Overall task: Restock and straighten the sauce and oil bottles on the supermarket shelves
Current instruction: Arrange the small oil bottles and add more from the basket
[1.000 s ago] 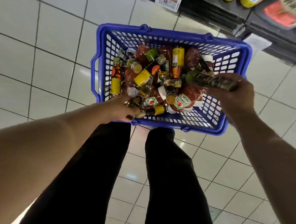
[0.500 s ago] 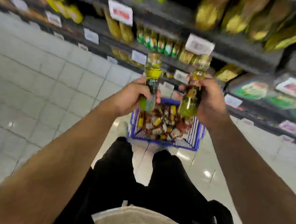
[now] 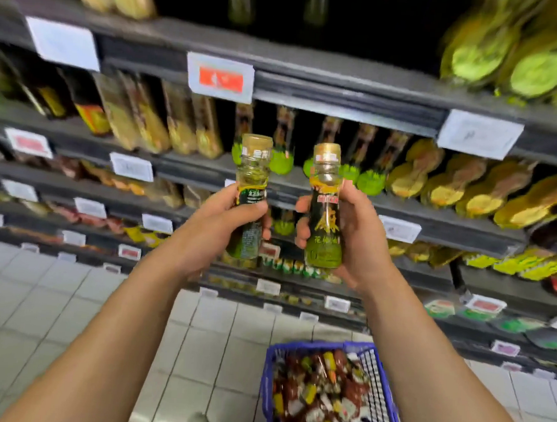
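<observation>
My left hand grips a small glass oil bottle with a gold cap and green-black label, held upright. My right hand grips a second small oil bottle with a gold cap and a black-and-green label, also upright. Both bottles are raised side by side in front of the dark shelves. On the shelf just behind them stands a row of matching dark bottles with green bases. The shelves and their goods are blurred.
A blue plastic basket full of mixed sauce bottles stands on the white tiled floor at lower right, between my arms. White and red price tags line the shelf edges. Yellow-green oil bottles fill the upper right shelf.
Both hands took a bottle out of the basket and rose with it to shelf height. The view swung up from the basket to the shelves.
</observation>
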### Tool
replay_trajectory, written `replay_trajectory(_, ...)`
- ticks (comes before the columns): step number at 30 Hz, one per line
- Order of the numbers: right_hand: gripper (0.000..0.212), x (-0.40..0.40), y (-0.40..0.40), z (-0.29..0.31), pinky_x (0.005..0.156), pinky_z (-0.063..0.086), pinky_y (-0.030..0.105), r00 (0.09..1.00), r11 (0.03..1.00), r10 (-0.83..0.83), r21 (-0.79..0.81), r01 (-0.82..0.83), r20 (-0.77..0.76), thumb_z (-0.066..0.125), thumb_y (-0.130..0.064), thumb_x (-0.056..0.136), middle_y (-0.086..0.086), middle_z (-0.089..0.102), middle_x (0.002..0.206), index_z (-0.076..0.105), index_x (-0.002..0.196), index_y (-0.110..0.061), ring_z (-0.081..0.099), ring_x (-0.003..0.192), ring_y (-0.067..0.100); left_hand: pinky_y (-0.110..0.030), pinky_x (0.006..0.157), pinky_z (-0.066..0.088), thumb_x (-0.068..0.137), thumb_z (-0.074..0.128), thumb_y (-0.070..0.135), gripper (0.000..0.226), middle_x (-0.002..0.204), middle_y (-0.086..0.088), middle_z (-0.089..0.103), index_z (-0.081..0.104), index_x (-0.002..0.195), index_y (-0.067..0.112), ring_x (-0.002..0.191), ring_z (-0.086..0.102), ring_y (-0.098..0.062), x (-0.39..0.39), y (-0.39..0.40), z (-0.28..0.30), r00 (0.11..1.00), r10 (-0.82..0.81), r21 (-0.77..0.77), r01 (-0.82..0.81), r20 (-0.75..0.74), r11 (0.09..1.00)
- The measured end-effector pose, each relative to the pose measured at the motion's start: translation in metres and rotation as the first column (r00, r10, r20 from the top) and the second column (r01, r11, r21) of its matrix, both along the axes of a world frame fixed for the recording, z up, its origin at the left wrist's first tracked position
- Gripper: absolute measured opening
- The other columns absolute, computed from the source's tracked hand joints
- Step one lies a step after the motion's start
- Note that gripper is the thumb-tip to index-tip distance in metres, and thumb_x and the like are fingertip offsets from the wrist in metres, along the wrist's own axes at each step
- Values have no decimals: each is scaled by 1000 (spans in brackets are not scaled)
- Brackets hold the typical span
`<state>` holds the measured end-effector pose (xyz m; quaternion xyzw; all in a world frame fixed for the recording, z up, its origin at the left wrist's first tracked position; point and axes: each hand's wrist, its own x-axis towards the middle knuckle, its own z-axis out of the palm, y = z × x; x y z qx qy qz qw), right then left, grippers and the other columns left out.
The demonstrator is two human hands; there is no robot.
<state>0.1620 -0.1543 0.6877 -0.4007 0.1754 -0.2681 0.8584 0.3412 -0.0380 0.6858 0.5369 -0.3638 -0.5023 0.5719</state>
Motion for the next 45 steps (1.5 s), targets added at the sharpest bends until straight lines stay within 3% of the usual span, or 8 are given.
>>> replay_trajectory(10, 20, 85, 2, 109, 55, 49, 32, 961, 810, -274, -549, 207, -41, 68, -24, 91, 14, 68, 86, 53, 101, -16, 57, 54, 26, -33, 60, 53, 86, 61, 26, 24, 80, -5, 64, 51, 106, 19, 70, 63, -19, 91, -34, 102, 993, 43, -246, -16, 107, 969)
replay_trajectory(16, 13, 108, -52, 150, 64, 54, 32, 942, 779, -336, -571, 259, -30, 70, -33, 89, 4, 63, 83, 67, 98, -24, 62, 72, 19, -42, 84, 54, 91, 65, 37, 23, 93, -1, 66, 60, 105, 19, 89, 64, -17, 119, -83, 144, 936, 159, -273, -72, 313, 959)
replay_trajectory(21, 18, 110, -115, 166, 87, 55, 46, 918, 750, -385, -610, 254, -91, 73, -39, 84, -2, 72, 88, 72, 95, -25, 68, 90, 22, -39, 81, 52, 83, 70, 53, 31, 83, 10, 67, 68, 95, 24, 78, 62, -7, 118, -134, 161, 833, 237, -257, -118, 500, 959)
replay_trajectory(25, 16, 114, -162, 168, 106, 50, 51, 876, 713, -476, -618, 332, -78, 75, -24, 87, 5, 75, 107, 73, 103, -20, 69, 105, 22, -35, 95, 55, 84, 77, 49, 42, 105, 13, 75, 69, 118, 26, 99, 70, -4, 108, -175, 164, 801, 268, -226, -170, 536, 959)
replay_trajectory(27, 19, 111, -182, 166, 104, 51, 45, 864, 665, -493, -684, 301, -100, 72, -31, 87, 0, 75, 104, 72, 102, -20, 68, 101, 15, -27, 92, 53, 85, 78, 43, 40, 108, 16, 74, 69, 120, 27, 101, 69, -1, 104, -193, 164, 788, 298, -250, -189, 538, 950)
replay_trajectory(34, 36, 109, -222, 152, 108, 46, 57, 864, 643, -467, -743, 187, -187, 65, -41, 86, 6, 72, 123, 68, 116, -21, 64, 122, 23, -46, 101, 51, 89, 77, 31, 45, 121, -7, 70, 62, 126, 11, 115, 65, -27, 105, -242, 157, 679, 327, -273, -190, 657, 943)
replay_trajectory(40, 55, 118, -219, 147, 112, 44, 52, 804, 563, -559, -804, 192, -200, 61, -52, 84, 0, 68, 131, 62, 130, -23, 60, 127, 19, -50, 107, 46, 91, 75, 18, 56, 132, -15, 63, 48, 137, 4, 125, 59, -33, 114, -249, 151, 701, 261, -237, -134, 664, 962)
replay_trajectory(45, 32, 119, -211, 148, 111, 45, 48, 749, 502, -623, -849, 162, -225, 54, -44, 93, -7, 69, 128, 59, 124, -34, 61, 123, 10, -49, 105, 47, 93, 72, 20, 54, 130, -14, 65, 45, 137, 6, 124, 60, -33, 119, -246, 151, 706, 222, -198, -118, 673, 973)
